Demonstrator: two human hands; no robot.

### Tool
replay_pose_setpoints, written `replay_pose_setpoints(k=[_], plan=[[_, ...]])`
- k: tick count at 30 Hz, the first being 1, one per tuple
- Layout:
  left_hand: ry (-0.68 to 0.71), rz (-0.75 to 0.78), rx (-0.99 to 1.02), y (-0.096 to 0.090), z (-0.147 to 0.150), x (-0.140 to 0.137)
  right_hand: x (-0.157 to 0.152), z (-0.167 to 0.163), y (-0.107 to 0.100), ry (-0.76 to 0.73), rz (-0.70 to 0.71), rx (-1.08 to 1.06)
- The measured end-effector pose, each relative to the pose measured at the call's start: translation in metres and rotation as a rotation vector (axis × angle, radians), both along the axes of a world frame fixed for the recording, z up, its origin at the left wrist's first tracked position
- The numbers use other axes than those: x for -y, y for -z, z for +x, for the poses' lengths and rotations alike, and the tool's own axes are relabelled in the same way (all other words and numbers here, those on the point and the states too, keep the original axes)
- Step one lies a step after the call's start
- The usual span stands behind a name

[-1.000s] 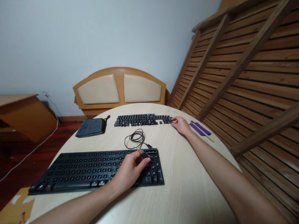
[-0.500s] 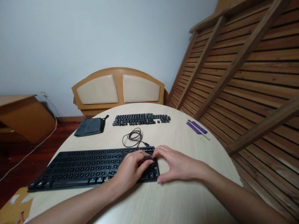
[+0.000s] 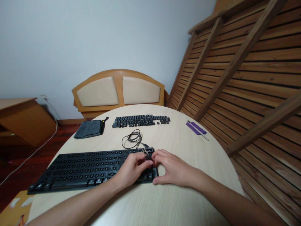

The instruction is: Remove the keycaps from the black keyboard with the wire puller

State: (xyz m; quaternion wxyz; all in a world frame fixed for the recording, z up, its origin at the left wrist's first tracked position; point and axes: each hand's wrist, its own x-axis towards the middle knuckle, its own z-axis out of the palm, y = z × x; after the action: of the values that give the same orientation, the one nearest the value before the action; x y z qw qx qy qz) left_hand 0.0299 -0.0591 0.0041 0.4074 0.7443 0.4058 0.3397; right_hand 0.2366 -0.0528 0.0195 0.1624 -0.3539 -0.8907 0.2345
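Observation:
A black keyboard (image 3: 87, 166) with most keycaps off lies on the table, slanting toward me at its left end. Over its right end, my left hand (image 3: 134, 166) is closed in a pinch on a small keycap puller (image 3: 146, 151) with thin light prongs. A dark piece (image 3: 148, 157), perhaps a keycap, shows at its fingertips. My right hand (image 3: 171, 168) is curved around the keyboard's right edge. Its fingertips meet the left fingers near the dark piece, and its thumb is spread apart, low on the table. What lies between the fingertips is partly hidden.
Rows of loose black keycaps (image 3: 131, 121) lie at the back of the round table (image 3: 188, 201). A coiled cable (image 3: 134, 139) sits behind the keyboard. At left is a folded grey cloth (image 3: 89, 128); at right, a purple-bristled brush (image 3: 196, 128). Wooden slats (image 3: 258, 78) lean beyond.
My left fingertips have lifted slightly, and the dark piece with the thin prongs now shows more. My right fingers have moved in against the left fingertips.

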Motion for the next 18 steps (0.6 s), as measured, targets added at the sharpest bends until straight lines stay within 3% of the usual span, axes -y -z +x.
replay_pose_setpoints(k=[4,13,18], plan=[[-0.009,-0.118,0.103,0.0028,-0.0016,-0.0025,0.0015,0.0004,0.0017,0.015,-0.012,-0.046],[-0.017,-0.127,0.130,0.0017,-0.0019,-0.0012,0.0015,-0.0016,0.0032,0.006,0.064,-0.036],[-0.038,-0.239,0.240,0.0015,-0.0020,-0.0035,0.0022,-0.0022,0.0000,0.085,0.035,-0.004]])
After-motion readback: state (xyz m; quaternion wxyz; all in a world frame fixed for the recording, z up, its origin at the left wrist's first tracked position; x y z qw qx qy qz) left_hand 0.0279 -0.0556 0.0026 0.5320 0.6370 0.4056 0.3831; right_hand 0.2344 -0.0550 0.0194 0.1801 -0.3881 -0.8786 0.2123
